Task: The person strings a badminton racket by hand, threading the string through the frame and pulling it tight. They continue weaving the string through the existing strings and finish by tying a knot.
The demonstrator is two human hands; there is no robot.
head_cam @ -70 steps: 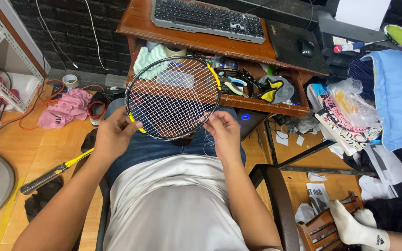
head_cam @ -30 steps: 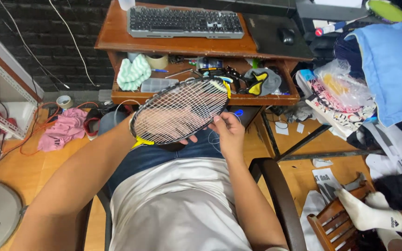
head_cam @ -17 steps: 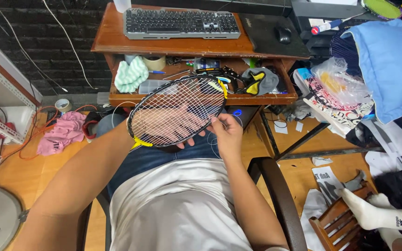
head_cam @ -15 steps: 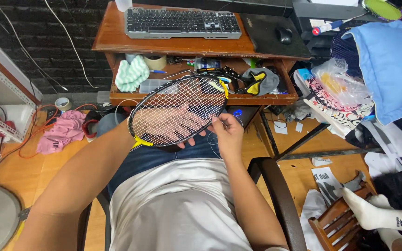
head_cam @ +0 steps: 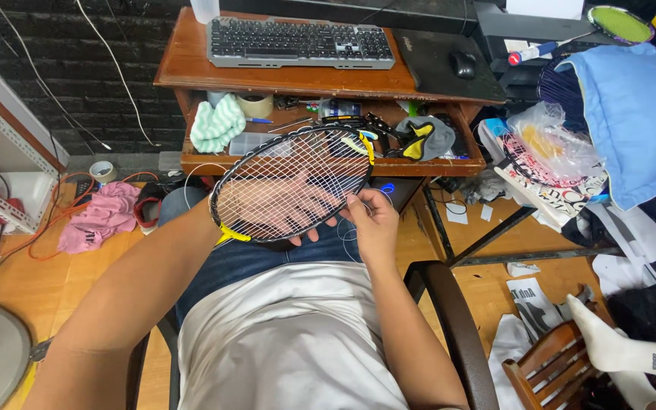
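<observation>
Two hands are busy with one racket head [head_cam: 291, 184] in the view from the head camera. It is a badminton racket with a black frame, yellow marks and white strings. It sits over the person's lap, tipped a little, just in front of the wooden tabletop [head_cam: 282, 77].

The left hand [head_cam: 275, 209] is under the strings. You can see its fingers spread out through the string net. It props the racket up from below, but I cannot tell if its grip is closed on the frame.

The right hand [head_cam: 373, 224] is at the right edge of the racket. Its grip is pinched shut on a thin white string [head_cam: 352, 231], right beside the frame. A loose loop of that string hangs down by the fingers.

On top of the tabletop lies a grey keyboard [head_cam: 301, 42], with a black mouse [head_cam: 462, 64] to its right. The shelf below is full of small stuff, like a green and white cloth [head_cam: 218, 123] and a roll of tape [head_cam: 254, 105].

A pink cloth [head_cam: 100, 216] lies on the floor to the left. Someone else's foot in a white sock [head_cam: 616, 349] rests on a wooden chair [head_cam: 552, 364] at the lower right.
</observation>
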